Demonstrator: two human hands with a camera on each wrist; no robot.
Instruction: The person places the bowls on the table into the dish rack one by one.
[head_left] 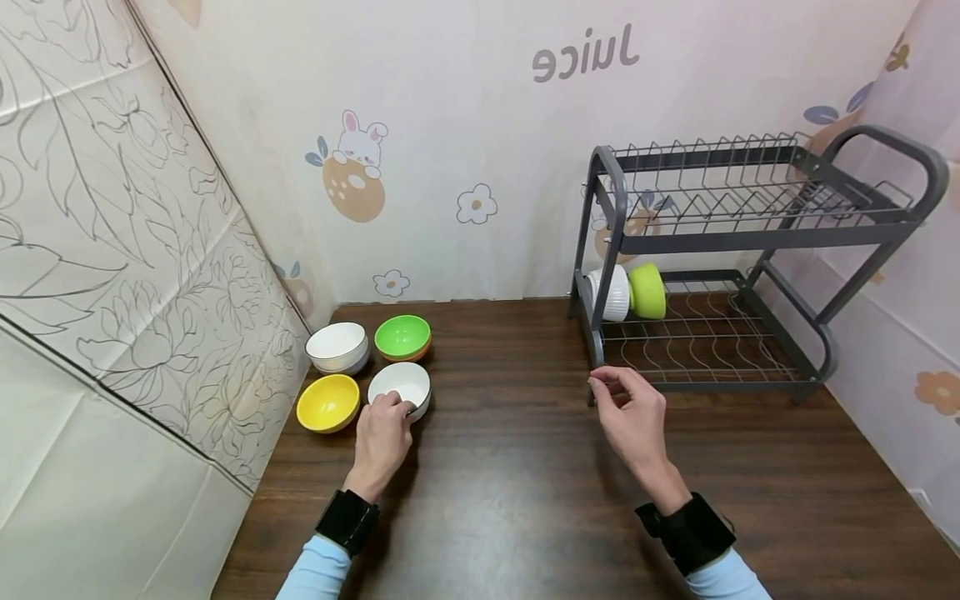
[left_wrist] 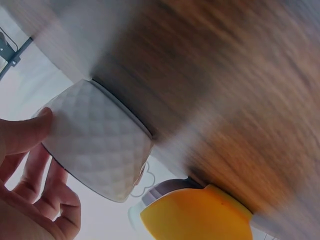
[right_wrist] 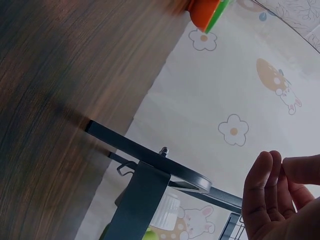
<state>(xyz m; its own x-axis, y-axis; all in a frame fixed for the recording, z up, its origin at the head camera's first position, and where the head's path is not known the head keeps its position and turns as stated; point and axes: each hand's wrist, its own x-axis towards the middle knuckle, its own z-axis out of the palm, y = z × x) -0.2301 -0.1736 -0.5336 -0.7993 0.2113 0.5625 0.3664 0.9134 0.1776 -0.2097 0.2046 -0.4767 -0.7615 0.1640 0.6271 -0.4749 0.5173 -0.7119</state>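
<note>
My left hand (head_left: 381,442) grips the near rim of a white bowl (head_left: 405,380) on the table. In the left wrist view, the thumb presses the quilted outside of this bowl (left_wrist: 100,140) and the fingers reach over its rim. Left of it is a yellow bowl (head_left: 327,403). Behind stand white bowls (head_left: 337,343), apparently stacked, and a green bowl (head_left: 403,337) on an orange one. My right hand (head_left: 633,417) hovers by the front left corner of a dark dish rack (head_left: 705,386). Its fingers are loosely bent, the thumb close to the fingertips, holding nothing.
On the rack's lower tier, a ribbed white bowl (head_left: 617,293) and a lime-green bowl (head_left: 647,292) stand on edge at the left end. The upper tier (head_left: 750,200) has wire slots. Walls border the wooden table (head_left: 495,467) at the back and both sides.
</note>
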